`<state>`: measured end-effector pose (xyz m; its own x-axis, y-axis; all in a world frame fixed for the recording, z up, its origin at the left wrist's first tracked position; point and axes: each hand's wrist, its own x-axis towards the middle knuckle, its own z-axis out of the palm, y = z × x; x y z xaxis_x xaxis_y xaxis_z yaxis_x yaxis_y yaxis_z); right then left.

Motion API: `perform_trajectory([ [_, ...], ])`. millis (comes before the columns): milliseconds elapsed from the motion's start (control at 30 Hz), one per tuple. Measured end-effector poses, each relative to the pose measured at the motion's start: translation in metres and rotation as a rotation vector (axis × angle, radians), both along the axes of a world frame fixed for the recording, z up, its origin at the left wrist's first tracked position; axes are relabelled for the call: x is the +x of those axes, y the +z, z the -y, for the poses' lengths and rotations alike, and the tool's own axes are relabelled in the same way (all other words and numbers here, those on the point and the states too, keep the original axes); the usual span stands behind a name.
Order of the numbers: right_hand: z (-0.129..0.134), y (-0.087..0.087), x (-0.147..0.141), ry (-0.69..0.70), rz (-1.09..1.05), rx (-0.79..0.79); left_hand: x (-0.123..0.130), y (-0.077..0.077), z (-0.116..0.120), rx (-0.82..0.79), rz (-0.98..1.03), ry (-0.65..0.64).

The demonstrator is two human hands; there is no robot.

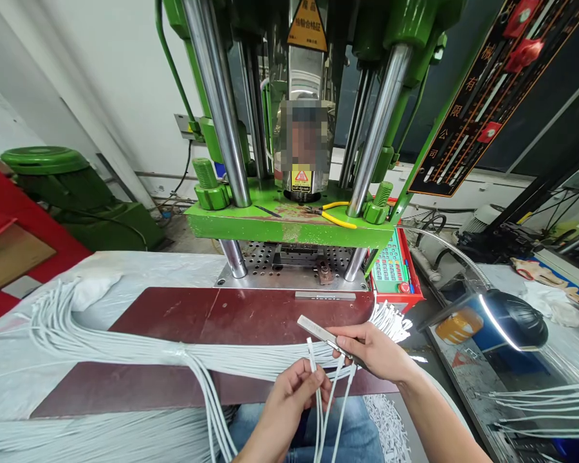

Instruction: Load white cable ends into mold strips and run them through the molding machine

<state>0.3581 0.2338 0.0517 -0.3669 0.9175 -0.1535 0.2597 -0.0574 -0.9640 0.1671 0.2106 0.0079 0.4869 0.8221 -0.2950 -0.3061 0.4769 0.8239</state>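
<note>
My left hand (302, 389) pinches a white cable (312, 357) near its upper end, with the thumb against the fingers. Slightly higher and to the right, my right hand (374, 350) grips a flat metal bar (318, 328) that tilts up to the left. White cables (343, 399) hang down from the underside of this bar; how they are fixed to it is hidden by my fingers. Behind both hands a thick bundle of white cables (251, 360) lies across the brown board (174, 315), its cut ends (390, 321) fanned out at the right.
A green press (289, 225) stands ahead, with yellow-handled pliers (338, 215) on its plate. A second metal bar (325, 296) with notches lies at the board's back edge. The red control box (410, 270) and a lamp (516, 321) are to the right.
</note>
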Motion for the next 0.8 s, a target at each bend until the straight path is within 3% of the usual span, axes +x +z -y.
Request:
perform_trajectory([
  [233,-0.0014,-0.0024,0.0028,0.018,-0.019,-0.027,-0.0053,0.0021,0.0008,0.049,-0.098,-0.026],
  [533,-0.0032,0.0005,0.0022,0.044,-0.012,-0.023,-0.0043,-0.0056,-0.0014,0.0,-0.14,-0.086],
  [800,-0.0014,0.0056,0.002,0.048,0.058,0.016,-0.0071,-0.005,-0.0054,0.011,-0.187,-0.063],
])
